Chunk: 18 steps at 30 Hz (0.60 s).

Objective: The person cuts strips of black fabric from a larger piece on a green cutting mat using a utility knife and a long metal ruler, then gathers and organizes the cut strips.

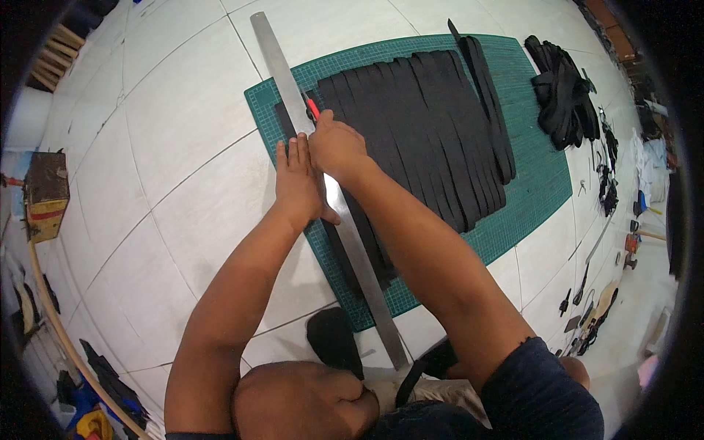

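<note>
left hand [297, 183]: grip spread flat, on metal ruler [358, 246]
right hand [337, 150]: grip closed round red cutter [313, 109], poking out at eleven o'clock
black strips [403, 136]: on green mat [532, 198], three o'clock of ruler

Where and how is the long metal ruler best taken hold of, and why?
Probably the near end of the long metal ruler, pinched across its long edges from the person's side: it is flat and narrow, and that end juts past the green mat, clear of the left hand at its middle and the right hand with the red tool.
</note>
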Each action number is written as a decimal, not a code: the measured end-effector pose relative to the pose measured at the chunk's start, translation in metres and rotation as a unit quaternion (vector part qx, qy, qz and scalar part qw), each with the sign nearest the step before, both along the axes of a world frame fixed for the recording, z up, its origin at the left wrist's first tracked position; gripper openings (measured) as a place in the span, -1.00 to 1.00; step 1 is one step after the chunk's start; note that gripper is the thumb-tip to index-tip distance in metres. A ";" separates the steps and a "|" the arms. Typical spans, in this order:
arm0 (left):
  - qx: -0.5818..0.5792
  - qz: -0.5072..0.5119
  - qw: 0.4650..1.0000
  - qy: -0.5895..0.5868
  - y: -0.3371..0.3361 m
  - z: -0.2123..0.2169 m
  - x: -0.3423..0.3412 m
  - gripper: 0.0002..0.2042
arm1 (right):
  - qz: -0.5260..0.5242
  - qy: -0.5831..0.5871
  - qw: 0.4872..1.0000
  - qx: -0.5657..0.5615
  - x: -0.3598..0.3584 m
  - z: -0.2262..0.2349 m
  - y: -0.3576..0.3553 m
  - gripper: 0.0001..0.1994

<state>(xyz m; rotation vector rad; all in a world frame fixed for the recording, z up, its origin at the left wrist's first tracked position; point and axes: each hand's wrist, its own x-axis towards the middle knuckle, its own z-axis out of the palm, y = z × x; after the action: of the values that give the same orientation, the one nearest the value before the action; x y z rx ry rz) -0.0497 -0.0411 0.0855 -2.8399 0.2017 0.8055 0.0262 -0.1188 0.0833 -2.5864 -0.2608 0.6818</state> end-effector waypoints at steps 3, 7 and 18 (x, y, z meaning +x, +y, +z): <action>0.007 -0.013 1.000 -0.003 0.001 -0.001 0.000 0.47 | 0.003 -0.001 1.000 0.014 0.003 -0.002 0.004 -0.64; 0.005 -0.020 1.000 -0.008 0.002 -0.005 0.000 0.48 | -0.001 0.009 1.000 0.013 0.003 -0.001 0.004 -0.62; 0.011 -0.015 1.000 0.002 0.001 -0.005 0.001 0.50 | -0.010 0.007 1.000 0.002 0.007 0.003 0.005 -0.59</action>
<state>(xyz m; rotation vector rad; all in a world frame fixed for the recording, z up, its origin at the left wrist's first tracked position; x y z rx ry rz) -0.0484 -0.0402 0.0809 -2.8083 0.2338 0.8038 0.0332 -0.1141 0.0862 -2.5756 -0.2318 0.6911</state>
